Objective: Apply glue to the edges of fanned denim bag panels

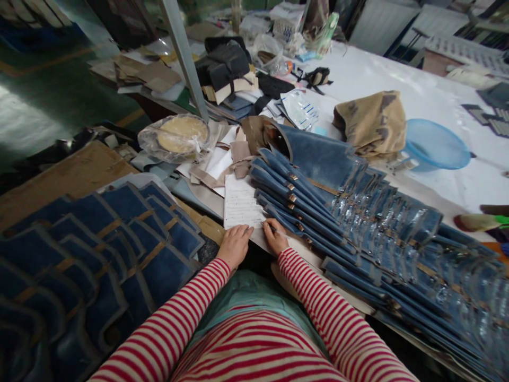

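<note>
At twelve o'clock from my hands I see a white lined paper sheet [239, 204], matt and smooth. At two o'clock the fanned blue suede-like fabric pieces [358, 212] look napped, with glossy clear plastic film catching light. At nine o'clock, darker blue fabric panels [99, 249] look matt. The translucent blue plastic bowl [435, 144] at two o'clock looks smooth.

Your right hand [275, 237] hides most of the pen [272, 228] (only a dark sliver shows); the writing on the sheet [240, 204] is too small to read.
</note>
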{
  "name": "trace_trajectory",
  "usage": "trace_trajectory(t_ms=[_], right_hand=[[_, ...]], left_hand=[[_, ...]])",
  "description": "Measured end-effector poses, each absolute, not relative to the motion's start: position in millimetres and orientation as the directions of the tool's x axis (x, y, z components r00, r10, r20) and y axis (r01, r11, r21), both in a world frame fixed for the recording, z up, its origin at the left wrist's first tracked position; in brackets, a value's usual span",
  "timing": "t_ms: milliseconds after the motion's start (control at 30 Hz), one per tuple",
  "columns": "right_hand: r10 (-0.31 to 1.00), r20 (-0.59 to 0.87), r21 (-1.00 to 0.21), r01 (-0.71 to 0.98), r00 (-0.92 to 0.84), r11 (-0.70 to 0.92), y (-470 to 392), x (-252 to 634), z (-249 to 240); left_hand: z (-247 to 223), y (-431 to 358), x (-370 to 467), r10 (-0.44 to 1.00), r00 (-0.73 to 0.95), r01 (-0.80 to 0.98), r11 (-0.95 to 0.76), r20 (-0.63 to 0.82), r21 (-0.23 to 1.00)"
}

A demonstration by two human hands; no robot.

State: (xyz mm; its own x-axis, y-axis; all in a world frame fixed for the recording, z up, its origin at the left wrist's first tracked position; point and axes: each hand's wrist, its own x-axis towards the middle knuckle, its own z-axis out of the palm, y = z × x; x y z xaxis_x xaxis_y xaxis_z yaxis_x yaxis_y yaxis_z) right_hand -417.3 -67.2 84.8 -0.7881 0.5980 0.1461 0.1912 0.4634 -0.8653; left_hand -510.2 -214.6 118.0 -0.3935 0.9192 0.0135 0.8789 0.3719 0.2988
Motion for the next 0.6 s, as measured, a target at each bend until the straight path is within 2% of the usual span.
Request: trace_trajectory(t_ms=[200, 400, 500, 600], right_hand=[[0.553, 0.224, -0.841, 0.127, -0.802, 0.526, -74.4, -415.3, 82.9], [0.544, 0.198, -0.853, 0.13, -0.815, 0.506, -83.8, -415.6, 86.8], [0.538, 0.188, -0.859, 0.128, -0.822, 0.496, -89.1, -418.2, 89.8], [0.533, 0.187, -0.868, 0.115, -0.825, 0.484, -94.8, -423.4, 92.4]], left_hand=[[118.0, -218.2, -504.0, 0.912, -0.411, 0.876, 0.394, 0.002, 0.278], [117.9, -224.7, -508.4, 0.907, -0.421, 0.86, 0.402, -0.008, 0.313], [121.6, -233.5, -527.0, 0.839, -0.544, 0.783, 0.511, -0.006, 0.355], [122.6, -240.3, -553.6, 0.701, -0.712, 0.6, 0.638, -0.042, 0.483]])
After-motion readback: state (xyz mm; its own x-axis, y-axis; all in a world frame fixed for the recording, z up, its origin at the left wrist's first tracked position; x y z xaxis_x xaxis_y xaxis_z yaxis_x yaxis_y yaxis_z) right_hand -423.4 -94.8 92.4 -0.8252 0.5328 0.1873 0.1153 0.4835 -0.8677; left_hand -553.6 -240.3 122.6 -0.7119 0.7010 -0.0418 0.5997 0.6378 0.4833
